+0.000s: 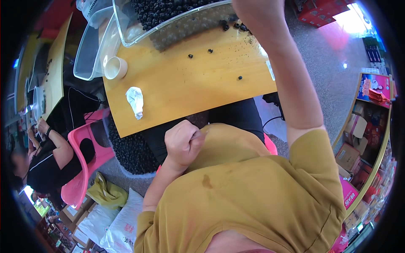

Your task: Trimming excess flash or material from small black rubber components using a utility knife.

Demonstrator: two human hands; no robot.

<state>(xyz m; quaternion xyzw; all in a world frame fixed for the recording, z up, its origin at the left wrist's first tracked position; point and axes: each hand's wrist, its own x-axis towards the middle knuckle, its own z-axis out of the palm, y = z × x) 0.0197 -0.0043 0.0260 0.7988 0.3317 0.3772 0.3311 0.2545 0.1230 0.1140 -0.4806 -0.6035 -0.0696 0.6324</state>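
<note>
Left hand (181, 142) is held clenched just by the ochre shirt (257, 189), maybe to steady something small (a blur shows there, can't be made out). Right hand (258, 6) is cut off up top, so its grip can't be told. The dark pieces (162, 12) are heaped in a clear tub (177, 19) on the table (168, 86), presumably for easy reach. Counted: 1 cup (117, 68), 1 crumpled tissue (135, 102), 3 pieces strewn nearer the front, several by the tub.

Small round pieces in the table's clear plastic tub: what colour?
Black small round pieces, clearest in the head view.
</note>
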